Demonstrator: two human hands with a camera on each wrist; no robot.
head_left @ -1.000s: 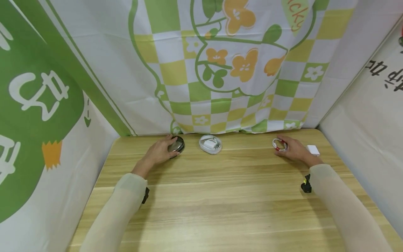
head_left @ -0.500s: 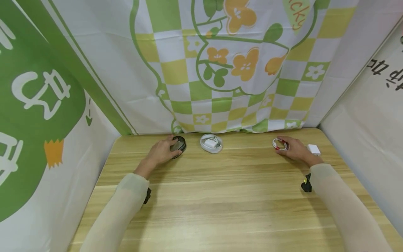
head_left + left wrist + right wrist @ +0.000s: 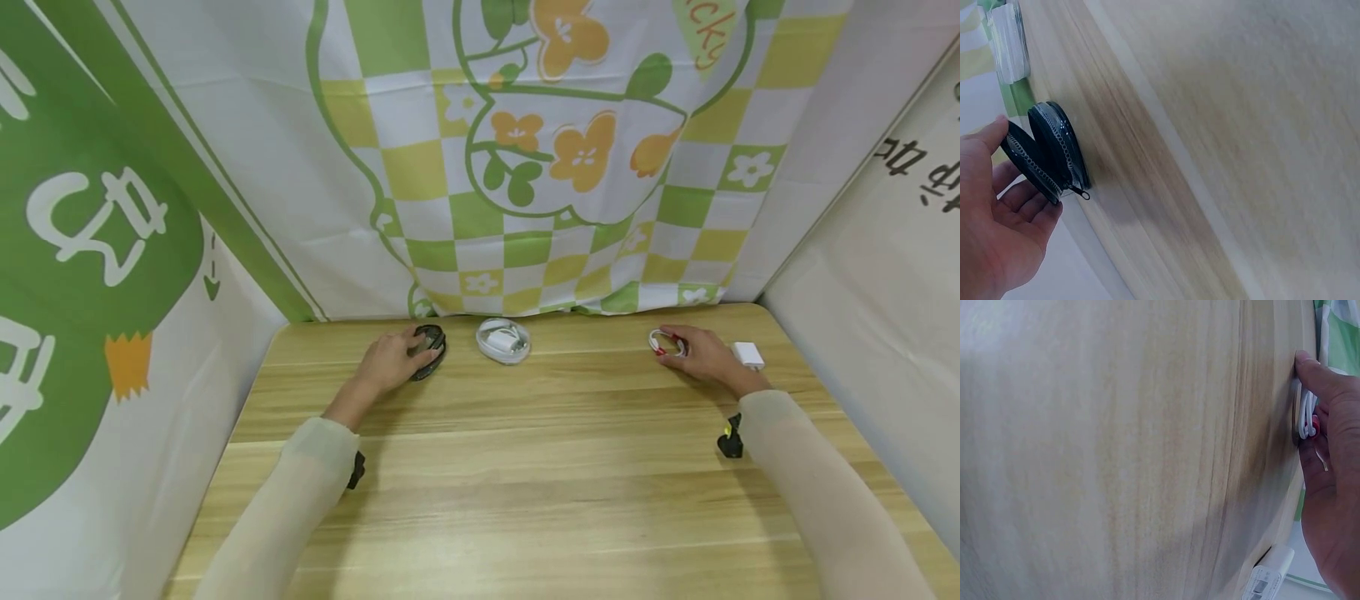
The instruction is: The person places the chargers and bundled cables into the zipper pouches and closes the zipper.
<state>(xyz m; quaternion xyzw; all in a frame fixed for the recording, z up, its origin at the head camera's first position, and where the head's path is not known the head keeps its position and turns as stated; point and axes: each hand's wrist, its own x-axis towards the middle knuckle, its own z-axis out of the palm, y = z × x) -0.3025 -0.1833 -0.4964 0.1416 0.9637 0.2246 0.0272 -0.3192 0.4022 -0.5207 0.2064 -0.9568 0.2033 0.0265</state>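
My left hand [image 3: 386, 362] pinches the upper half of a small round black zip case [image 3: 431, 352] at the table's back left. In the left wrist view the case [image 3: 1072, 150] gapes in a V, its zip teeth bare and the zip pull [image 3: 1080, 192] hanging at the bottom of the V. Thumb and fingers grip one half, while the other half lies against the table. At the back right my right hand [image 3: 701, 354] holds a coiled white cable [image 3: 657, 340] with red ties. The right wrist view has the cable [image 3: 1305, 415] between thumb and fingers, low at the tabletop.
Between the hands, a clear oval case [image 3: 504, 341] with a white plug and cable inside stands near the back edge. A white charger block [image 3: 747, 355] lies just right of my right hand. Printed cloth [image 3: 480, 208] hangs behind the wooden table [image 3: 525, 467].
The black case has gone from lying closed to gaping open as my left hand tilts its upper half up, shifting slightly right. The right hand stays put with the cable.
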